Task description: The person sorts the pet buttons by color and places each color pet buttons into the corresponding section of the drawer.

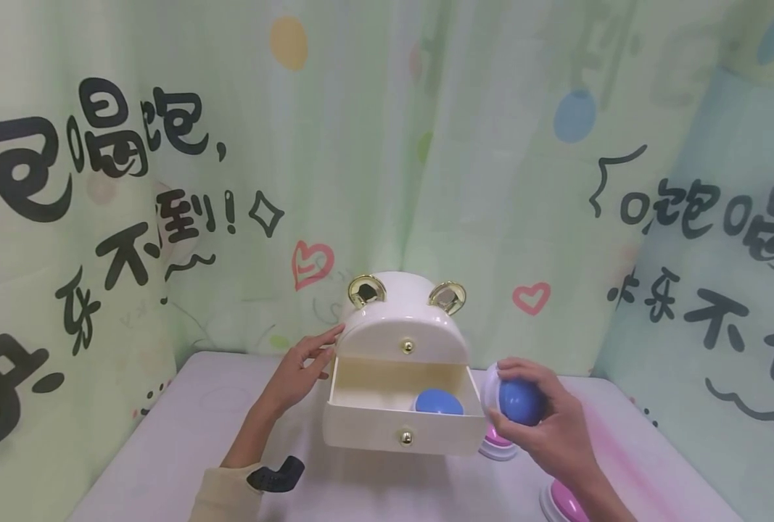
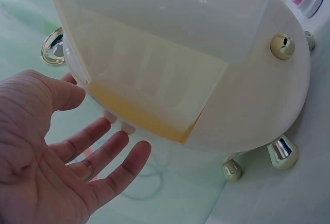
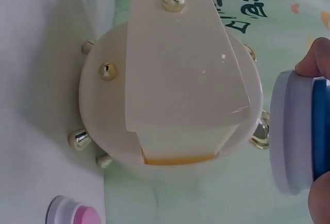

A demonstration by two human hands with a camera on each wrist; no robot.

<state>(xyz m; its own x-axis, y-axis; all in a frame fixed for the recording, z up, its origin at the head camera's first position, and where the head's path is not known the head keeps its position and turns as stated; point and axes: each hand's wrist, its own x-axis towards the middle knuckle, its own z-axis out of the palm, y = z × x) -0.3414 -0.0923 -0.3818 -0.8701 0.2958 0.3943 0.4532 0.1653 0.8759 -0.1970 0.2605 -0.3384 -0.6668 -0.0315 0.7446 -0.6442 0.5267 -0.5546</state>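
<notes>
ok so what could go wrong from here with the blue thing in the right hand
The right hand could knock the held piece against the open drawer close beside it. If lowered inside, it might bump the blue-topped piece there. The right forearm might nudge the pink-topped piece next to it.

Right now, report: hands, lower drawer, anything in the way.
Right hand gripping blue-and-white disc; left hand at white cabinet's side. Lower drawer open. Blue-topped disc inside, right side, possible obstruction.
</notes>
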